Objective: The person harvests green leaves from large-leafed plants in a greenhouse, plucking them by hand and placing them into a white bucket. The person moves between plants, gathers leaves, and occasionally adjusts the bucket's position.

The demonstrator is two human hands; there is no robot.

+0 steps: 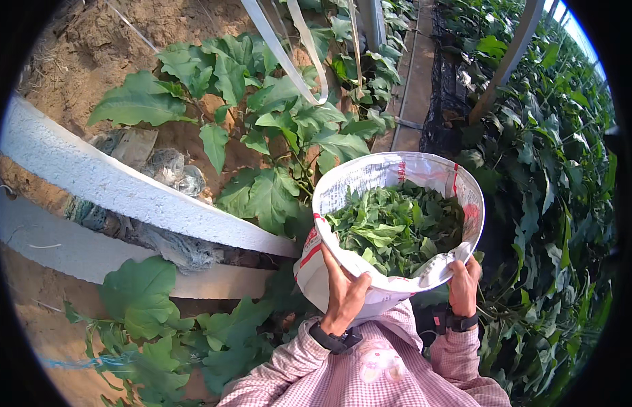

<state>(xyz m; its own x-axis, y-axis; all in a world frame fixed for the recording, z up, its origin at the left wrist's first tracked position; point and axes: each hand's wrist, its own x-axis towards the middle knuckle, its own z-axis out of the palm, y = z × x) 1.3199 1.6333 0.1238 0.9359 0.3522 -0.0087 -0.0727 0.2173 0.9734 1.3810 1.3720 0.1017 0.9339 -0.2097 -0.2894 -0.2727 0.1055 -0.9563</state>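
Observation:
A white woven sack [316, 285] with red print and a rolled, round rim is held upright in front of my body. Green leafy cuttings [397, 224] fill much of its inside. My left hand [342, 290] grips the near left side of the rim, thumb on top and fingers along the outer wall. On the near right side, my right hand [463, 285] is closed on the rim, with some fabric bunched beside it. Both wrists wear black straps. The sack's lower part is partly hidden by my left hand and by the sack's own rim.
Broad-leaved plants [275, 198] grow in soil ahead and left, with more at lower left. A thick pale curved slab [143, 188] runs from the left towards the sack. White straps [295, 76] hang ahead, near a metal post [372, 25]. Dense plants [540, 213] line the right.

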